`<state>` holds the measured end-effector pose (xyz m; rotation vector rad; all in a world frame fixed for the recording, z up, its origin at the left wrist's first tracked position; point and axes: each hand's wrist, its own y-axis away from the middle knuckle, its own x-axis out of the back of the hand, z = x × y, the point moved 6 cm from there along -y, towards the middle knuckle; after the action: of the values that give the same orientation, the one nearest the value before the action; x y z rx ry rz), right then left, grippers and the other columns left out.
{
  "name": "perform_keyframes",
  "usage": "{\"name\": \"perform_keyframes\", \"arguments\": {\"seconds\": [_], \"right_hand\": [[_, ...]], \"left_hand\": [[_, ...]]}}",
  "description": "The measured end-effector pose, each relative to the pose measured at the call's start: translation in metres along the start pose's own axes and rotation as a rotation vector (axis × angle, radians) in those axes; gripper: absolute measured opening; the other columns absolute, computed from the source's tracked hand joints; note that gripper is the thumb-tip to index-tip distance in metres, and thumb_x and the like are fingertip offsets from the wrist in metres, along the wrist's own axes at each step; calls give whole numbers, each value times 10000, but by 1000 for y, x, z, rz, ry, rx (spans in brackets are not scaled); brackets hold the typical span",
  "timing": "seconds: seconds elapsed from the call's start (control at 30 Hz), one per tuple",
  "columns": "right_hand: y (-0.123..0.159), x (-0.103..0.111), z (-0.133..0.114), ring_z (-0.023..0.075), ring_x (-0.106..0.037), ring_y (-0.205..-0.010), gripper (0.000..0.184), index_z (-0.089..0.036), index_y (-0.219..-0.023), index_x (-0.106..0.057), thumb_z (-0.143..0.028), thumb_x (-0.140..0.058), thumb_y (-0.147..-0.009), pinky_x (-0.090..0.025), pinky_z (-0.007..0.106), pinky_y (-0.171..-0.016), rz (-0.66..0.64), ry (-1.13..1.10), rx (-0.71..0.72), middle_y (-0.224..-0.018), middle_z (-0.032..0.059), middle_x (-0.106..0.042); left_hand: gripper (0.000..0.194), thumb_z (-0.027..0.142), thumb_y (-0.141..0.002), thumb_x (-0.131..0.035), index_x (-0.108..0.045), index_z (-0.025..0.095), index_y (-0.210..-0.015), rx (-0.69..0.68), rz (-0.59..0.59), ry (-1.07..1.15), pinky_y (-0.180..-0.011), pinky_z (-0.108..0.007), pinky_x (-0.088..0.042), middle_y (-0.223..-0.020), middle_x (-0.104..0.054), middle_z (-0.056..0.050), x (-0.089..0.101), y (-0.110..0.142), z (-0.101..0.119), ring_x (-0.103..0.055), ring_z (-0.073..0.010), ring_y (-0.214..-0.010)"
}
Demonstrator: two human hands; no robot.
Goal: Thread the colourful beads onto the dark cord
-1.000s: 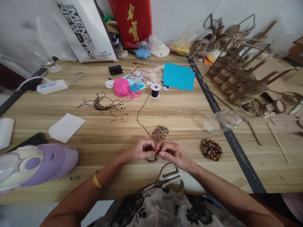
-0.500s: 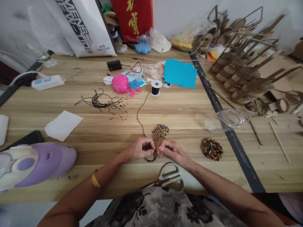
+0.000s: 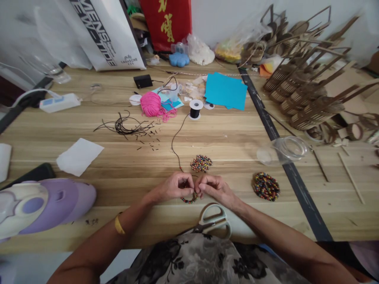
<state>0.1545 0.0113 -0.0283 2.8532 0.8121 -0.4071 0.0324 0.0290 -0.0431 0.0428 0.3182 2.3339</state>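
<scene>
A small beaded bracelet (image 3: 188, 201) of multicoloured beads hangs between my hands, just above or on the table. My left hand (image 3: 174, 186) pinches it near its top, thumb against fingertips. Close beside, my right hand (image 3: 215, 189) is closed in a pinch at the bracelet's right end, where thin black cord shows; the exact point of grip is hidden by the fingers. Black cord (image 3: 172, 142) runs from the spool (image 3: 195, 109) down to my left hand. Loose beads (image 3: 201, 163) lie in a small heap just beyond my fingers.
Scissors (image 3: 213, 221) lie close to my body. Finished bead strands (image 3: 265, 186) are coiled at the right. Cut black cords (image 3: 124, 125), pink yarn (image 3: 150, 104) and blue sheets (image 3: 225, 91) lie farther back. A purple-and-white device (image 3: 56, 203) stands left, small woven baskets (image 3: 308, 94) right.
Both hands stay nearly in place, with only slight finger movement at the bracelet. The whole view has shifted very slightly.
</scene>
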Motion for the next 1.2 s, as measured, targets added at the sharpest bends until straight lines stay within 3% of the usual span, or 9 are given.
{"name": "perform_keyframes", "arguments": {"seconds": [0.5,1.2], "right_hand": [[6,-9,-6,133,-527,-658,381,-148,-680,-574,-452,-516,-902,-433,259,-658,9,248,49,-659,19,-559],[7,-8,-7,128,-511,-645,398,-141,-683,-583,-456,-496,-910,-415,245,-615,-15,330,103,-663,25,-569]], "left_hand": [[113,172,-648,-627,-523,129,-641,-28,122,-284,-475,-168,-324,-582,-553,15,-3,1,2,-456,-71,-526],[139,150,-594,-626,-491,133,-622,47,101,-128,-488,-174,-330,-571,-508,28,-4,-2,1,-435,-68,-528]]}}
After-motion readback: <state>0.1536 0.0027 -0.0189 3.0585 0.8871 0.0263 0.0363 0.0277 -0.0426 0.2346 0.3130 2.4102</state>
